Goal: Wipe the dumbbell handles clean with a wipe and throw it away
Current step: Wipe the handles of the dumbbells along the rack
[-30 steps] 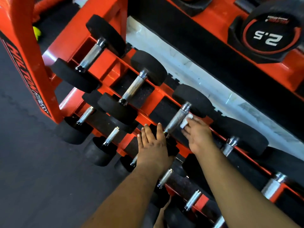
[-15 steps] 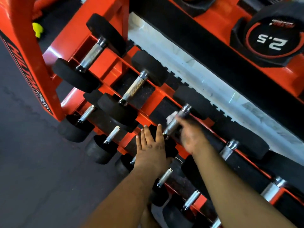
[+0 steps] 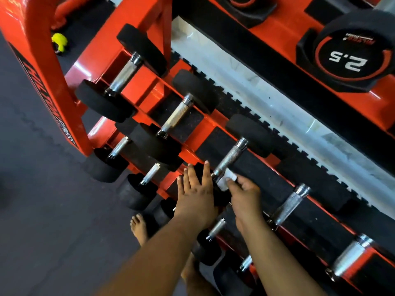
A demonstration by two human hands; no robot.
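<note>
Pinching a white wipe (image 3: 226, 180) against the dumbbell handle (image 3: 229, 158), the right hand (image 3: 245, 194) holds a curled grip — left hand (image 3: 197, 192) flat, fingers straight, on the black dumbbell head.

The dumbbell (image 3: 233, 155) lies slanted on the top tier, its black heads joined by a knurled steel handle (image 3: 229, 158). The wipe (image 3: 227, 180), small, white and crumpled, presses against the handle's near end.

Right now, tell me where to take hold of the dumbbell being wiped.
Take the dumbbell by its knurled steel handle, coming from above: it lies bare between the black heads, clear above the wipe that the right hand pinches at its lower end.
</note>
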